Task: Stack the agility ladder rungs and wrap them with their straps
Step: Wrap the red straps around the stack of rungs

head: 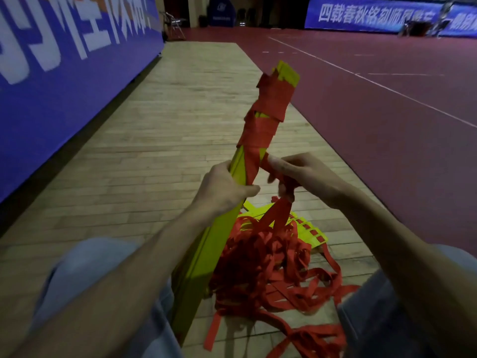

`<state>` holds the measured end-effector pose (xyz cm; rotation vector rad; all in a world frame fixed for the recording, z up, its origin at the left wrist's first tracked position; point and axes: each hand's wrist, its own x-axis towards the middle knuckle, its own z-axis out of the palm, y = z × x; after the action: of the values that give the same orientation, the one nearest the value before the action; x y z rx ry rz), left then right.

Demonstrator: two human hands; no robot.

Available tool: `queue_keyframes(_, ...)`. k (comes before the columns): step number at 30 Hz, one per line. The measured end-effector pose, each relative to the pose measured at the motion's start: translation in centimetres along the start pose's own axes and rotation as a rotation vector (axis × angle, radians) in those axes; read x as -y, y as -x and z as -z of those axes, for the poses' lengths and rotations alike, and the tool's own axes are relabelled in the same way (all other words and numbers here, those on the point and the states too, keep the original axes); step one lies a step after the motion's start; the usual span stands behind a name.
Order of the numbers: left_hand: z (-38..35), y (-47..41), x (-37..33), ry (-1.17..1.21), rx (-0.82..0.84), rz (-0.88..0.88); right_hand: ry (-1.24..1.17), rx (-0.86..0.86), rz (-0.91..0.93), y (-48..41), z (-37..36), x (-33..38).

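Note:
A stack of yellow ladder rungs (206,254) slants up from between my knees toward the upper right. Red strap wraps (268,109) cover its upper half, and the yellow top end pokes out above them. My left hand (224,187) grips the stack at its middle, just below the wraps. My right hand (296,174) holds a bunch of red straps (280,210) beside the stack, pulled taut from the wraps. A loose tangle of red straps (271,267) lies on the floor under my hands, with more yellow rungs (309,231) partly buried in it.
I am on a strip of wooden floor (154,151) with my knees in light jeans (85,275) on both sides. A blue banner wall (64,73) runs along the left. Red court flooring (387,112) lies to the right. A folding chair (175,21) stands far back.

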<state>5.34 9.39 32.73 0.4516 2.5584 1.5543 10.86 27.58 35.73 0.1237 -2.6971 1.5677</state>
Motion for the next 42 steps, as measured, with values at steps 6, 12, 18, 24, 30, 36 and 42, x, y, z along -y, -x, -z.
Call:
queue_keyframes(6,-2.0,1.1,1.0,-0.473,0.066,-0.181,0.088,-0.158,-0.093,-0.6,-2.8,0.2)
queue_keyframes(12,-3.3,2.4,1.1,-0.49,0.166,-0.313,-0.073,-0.485,-0.147,-0.7,-4.9,-1.0)
queue_keyframes(18,-2.3,2.3,-0.6,-0.01,0.177,-0.36,-0.257,-0.615,-0.083,-1.0,-1.6,0.4)
queue_keyframes(24,-2.1,2.6,-1.7,0.492,0.641,0.07,-0.575,-0.585,0.058,-0.2,0.3,2.1)
queue_keyframes(30,-2.3,2.4,-0.7,0.64,0.747,0.099,-0.35,-0.417,0.063,-0.2,0.5,0.8)
queue_keyframes(36,0.1,0.5,-0.8,0.596,0.414,0.103,0.075,0.03,0.017,-0.5,1.0,-1.8)
queue_keyframes(42,1.0,-0.7,-0.3,0.477,-0.063,0.052,0.445,0.207,-0.079,-1.0,0.3,-3.4)
